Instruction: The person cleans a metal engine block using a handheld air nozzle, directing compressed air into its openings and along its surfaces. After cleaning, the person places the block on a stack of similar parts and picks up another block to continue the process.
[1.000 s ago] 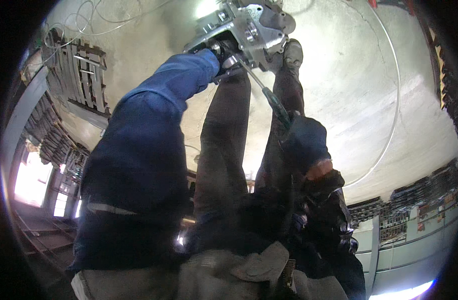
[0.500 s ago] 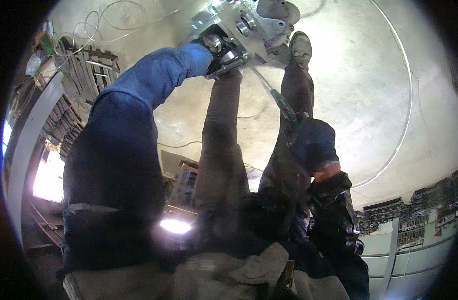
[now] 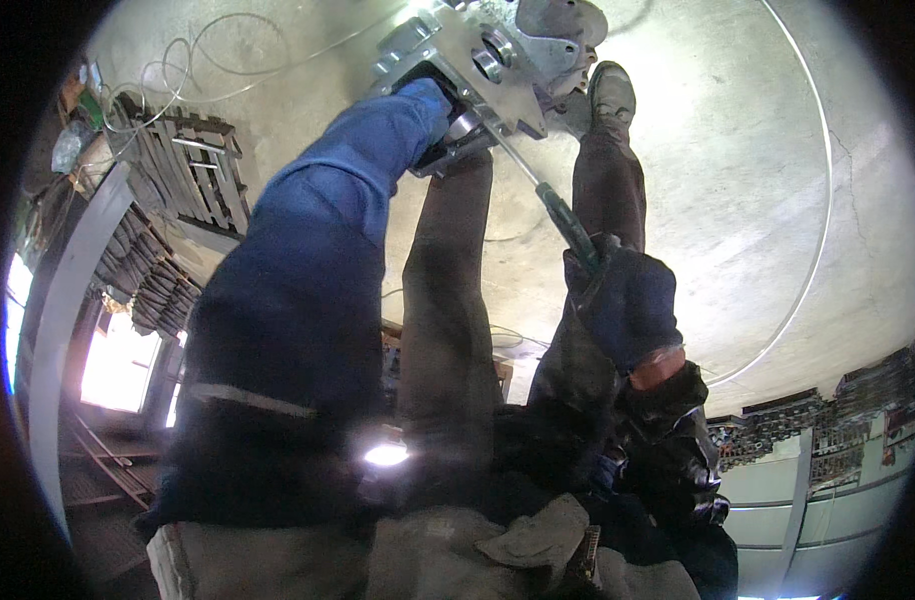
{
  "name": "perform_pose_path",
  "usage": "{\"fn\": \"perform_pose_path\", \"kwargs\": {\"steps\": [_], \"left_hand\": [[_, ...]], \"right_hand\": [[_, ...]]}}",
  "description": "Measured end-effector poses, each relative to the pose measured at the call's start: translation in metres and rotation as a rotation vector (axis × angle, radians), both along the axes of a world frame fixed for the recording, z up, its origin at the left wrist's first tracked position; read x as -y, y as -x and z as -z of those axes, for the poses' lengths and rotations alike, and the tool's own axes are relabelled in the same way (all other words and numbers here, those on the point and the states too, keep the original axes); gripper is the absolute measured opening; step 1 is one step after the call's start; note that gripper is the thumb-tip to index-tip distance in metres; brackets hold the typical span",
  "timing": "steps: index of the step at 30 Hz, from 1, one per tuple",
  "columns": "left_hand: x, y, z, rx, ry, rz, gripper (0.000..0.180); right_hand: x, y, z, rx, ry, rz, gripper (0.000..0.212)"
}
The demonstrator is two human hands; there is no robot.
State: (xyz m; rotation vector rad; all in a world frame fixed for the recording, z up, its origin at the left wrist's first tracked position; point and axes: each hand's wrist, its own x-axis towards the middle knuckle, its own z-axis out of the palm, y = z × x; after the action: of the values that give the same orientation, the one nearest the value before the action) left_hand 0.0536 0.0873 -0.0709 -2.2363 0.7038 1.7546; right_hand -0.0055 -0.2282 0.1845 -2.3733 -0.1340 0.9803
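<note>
A grey metal machine housing with round bores lies on the concrete floor between my outstretched legs, near my shoe. My left hand, at the end of a blue sleeve, grips the housing's near edge; its fingers are mostly hidden under the part. My right hand, in a dark blue glove, is closed around the green handle of a screwdriver. The thin shaft runs up and left, and its tip meets the housing close to my left hand.
A slatted wooden rack stands at the left, with loose wire loops beyond it. A long thin cable curves across the floor on the right. Shelving with small items fills the lower right. Bright windows are at the far left.
The view has swung slightly, and the housing sits a little higher in the picture. Both hands keep their holds, with the screwdriver still against the part.
</note>
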Motion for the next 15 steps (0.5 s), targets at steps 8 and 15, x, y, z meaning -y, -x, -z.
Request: {"fn": "perform_pose_path", "kwargs": {"steps": [8, 15], "left_hand": [[0.013, -0.006, 0.012, 0.006, 0.025, -0.020, 0.031], [0.007, -0.003, 0.005, -0.026, 0.054, -0.013, 0.030]], "right_hand": [[-0.009, -0.016, -0.002, -0.157, 0.006, 0.033, 0.029], [-0.009, -0.024, -0.003, -0.241, 0.070, -0.004, 0.026]]}}
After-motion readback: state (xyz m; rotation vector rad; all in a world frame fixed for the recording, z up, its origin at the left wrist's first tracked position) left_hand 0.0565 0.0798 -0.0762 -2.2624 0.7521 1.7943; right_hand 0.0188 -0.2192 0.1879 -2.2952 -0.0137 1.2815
